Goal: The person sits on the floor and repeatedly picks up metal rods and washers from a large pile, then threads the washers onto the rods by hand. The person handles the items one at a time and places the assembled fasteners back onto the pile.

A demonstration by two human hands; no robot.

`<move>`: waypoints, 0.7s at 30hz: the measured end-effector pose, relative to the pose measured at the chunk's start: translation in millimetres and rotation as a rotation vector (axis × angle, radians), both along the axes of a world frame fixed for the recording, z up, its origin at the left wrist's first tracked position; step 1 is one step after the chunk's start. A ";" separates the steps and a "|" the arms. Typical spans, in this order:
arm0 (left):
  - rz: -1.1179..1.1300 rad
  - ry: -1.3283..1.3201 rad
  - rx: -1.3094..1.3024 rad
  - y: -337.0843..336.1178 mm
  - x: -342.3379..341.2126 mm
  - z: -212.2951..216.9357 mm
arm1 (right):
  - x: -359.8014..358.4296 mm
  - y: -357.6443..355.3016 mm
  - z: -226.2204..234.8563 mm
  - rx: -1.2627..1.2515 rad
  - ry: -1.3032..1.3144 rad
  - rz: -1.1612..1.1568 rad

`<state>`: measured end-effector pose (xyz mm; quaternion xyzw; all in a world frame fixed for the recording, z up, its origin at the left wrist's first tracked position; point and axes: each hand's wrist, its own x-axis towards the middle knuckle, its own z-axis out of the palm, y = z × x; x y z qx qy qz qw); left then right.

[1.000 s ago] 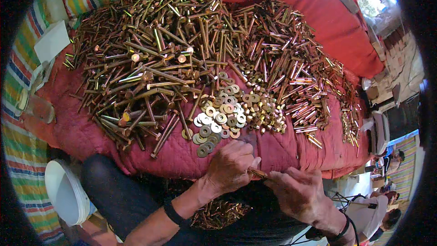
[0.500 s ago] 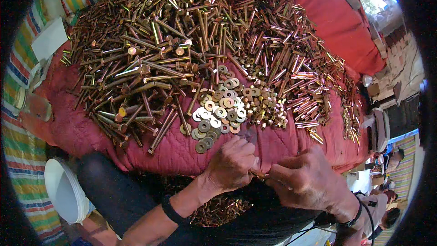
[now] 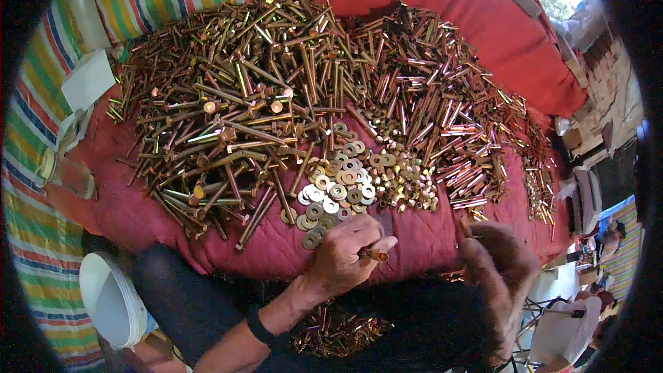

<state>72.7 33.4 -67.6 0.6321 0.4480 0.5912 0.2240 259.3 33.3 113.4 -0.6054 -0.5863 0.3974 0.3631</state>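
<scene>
My left hand is closed around a brass-coloured bolt. Only one end of it sticks out between thumb and fingers; the rest is hidden in the fist. Just beyond that hand lies a loose heap of flat washers on the red padded cloth. My right hand hangs apart from the left, over the near right edge of the cloth. Motion blurs its fingers, so whether it holds anything is unclear. Small nuts form a pile right beside the washers.
Long hex bolts make a big heap at the left and back. Shorter metal pieces are piled at the right. A white bucket stands at lower left, near a clear jar. More metal parts lie below, between my legs.
My right hand has come away from the left and moved to the right. The left hand has stayed near the washers, and the bolt's end now shows in it.
</scene>
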 end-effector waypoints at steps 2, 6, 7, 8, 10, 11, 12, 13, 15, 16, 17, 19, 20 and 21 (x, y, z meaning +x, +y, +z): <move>-0.019 -0.051 0.002 1.9 2.9 6.8 | 4.1 5.0 -12.9 -0.076 -0.052 0.023; -0.070 -0.093 0.036 3.6 8.2 18.8 | 14.4 8.6 -29.1 -0.122 -0.042 0.092; -0.085 -0.097 0.032 3.6 8.5 20.5 | 16.4 8.6 -31.7 -0.119 -0.011 0.091; -0.107 -0.122 0.016 3.4 7.8 21.4 | 17.3 8.4 -34.5 -0.104 0.016 0.092; -0.138 -0.163 -0.036 1.7 5.3 21.1 | 17.9 8.3 -38.6 -0.108 0.037 0.093; -0.151 -0.157 -0.034 2.3 2.2 20.0 | 17.2 8.2 -40.3 -0.102 0.059 0.091; -0.165 -0.154 -0.030 3.4 -0.3 18.4 | 16.6 8.1 -41.3 -0.095 0.079 0.088; -0.169 -0.158 -0.034 4.0 -0.9 16.8 | 16.0 8.3 -42.0 -0.088 0.098 0.093; -0.178 -0.163 -0.050 6.0 -0.5 14.2 | 15.5 8.9 -41.9 -0.112 0.094 0.087; -0.177 -0.169 -0.040 6.7 -0.1 13.7 | 15.6 9.3 -41.6 -0.121 0.094 0.089; -0.174 -0.177 -0.040 9.3 0.5 13.4 | 16.0 9.9 -41.2 -0.167 0.097 0.104; -0.167 -0.181 -0.011 11.8 -0.3 14.7 | 16.8 11.8 -42.6 -0.278 0.075 0.112; -0.137 -0.148 -0.032 11.8 -2.5 15.8 | 17.5 13.1 -44.3 -0.240 0.114 0.134; -0.108 -0.097 -0.062 9.7 -6.8 17.2 | 17.3 15.7 -48.1 -0.222 0.124 0.130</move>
